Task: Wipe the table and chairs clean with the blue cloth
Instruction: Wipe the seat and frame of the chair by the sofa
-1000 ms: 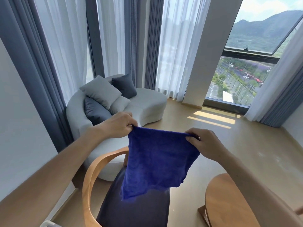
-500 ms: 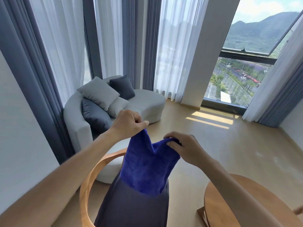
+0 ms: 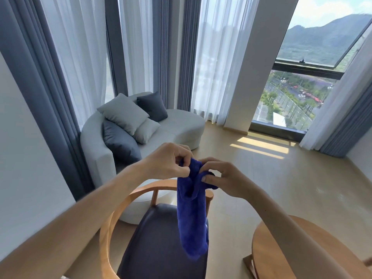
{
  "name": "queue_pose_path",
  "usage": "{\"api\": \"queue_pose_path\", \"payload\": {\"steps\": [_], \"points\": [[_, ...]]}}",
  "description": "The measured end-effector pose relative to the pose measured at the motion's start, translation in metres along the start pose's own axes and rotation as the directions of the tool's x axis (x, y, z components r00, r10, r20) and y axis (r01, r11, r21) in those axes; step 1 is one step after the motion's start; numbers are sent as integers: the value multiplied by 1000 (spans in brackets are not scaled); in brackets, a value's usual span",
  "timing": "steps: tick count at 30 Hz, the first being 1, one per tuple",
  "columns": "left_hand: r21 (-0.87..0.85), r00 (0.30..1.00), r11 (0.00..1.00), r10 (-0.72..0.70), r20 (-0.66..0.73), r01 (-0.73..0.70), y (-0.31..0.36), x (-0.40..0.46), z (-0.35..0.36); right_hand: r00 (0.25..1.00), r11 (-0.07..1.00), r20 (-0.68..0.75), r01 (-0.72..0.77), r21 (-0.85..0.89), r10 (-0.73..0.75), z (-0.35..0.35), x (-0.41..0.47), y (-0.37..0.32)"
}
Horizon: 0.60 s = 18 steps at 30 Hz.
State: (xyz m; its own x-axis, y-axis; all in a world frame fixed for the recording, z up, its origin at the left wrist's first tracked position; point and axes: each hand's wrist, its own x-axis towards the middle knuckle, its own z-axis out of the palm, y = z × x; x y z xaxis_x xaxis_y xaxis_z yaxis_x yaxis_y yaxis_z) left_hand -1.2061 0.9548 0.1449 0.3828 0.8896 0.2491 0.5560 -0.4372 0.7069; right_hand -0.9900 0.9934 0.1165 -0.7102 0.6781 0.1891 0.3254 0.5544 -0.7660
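Note:
The blue cloth (image 3: 192,216) hangs folded lengthwise in the air above a wooden chair (image 3: 112,220) with a curved back and a dark seat. My left hand (image 3: 167,161) pinches the cloth's top edge. Right beside it my right hand (image 3: 223,178) pinches the same edge, and the two hands nearly touch. A round wooden table (image 3: 261,250) sits at the lower right, partly hidden by my right forearm.
A curved white sofa (image 3: 177,125) with several grey cushions stands behind the chair against the curtains. A pale wall runs along the left. Bare wooden floor (image 3: 291,184) spreads to the right, up to a tall window.
My hands have come together, folding the spread cloth in half so it now hangs as a narrow strip. The camera has tilted down slightly toward the chair.

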Motion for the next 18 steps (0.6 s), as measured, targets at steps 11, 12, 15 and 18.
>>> {"api": "queue_pose_path", "payload": {"steps": [11,12,15,18], "points": [[342,960,901,-280,-11,267,-3,-5,19,983,981,-171,35,-191,-69,-4,-1,-5],[308,937,896,-347,31,322,-2,-6,18,983,973,-168,35,-228,-75,-5,-1,-3],[255,926,906,-368,80,338,-3,-6,10,988,938,-125,43,-343,-91,-11,-4,1],[239,953,936,-289,96,260,-4,-4,-3,995,922,-88,13,-388,-51,-19,-8,2]]}}
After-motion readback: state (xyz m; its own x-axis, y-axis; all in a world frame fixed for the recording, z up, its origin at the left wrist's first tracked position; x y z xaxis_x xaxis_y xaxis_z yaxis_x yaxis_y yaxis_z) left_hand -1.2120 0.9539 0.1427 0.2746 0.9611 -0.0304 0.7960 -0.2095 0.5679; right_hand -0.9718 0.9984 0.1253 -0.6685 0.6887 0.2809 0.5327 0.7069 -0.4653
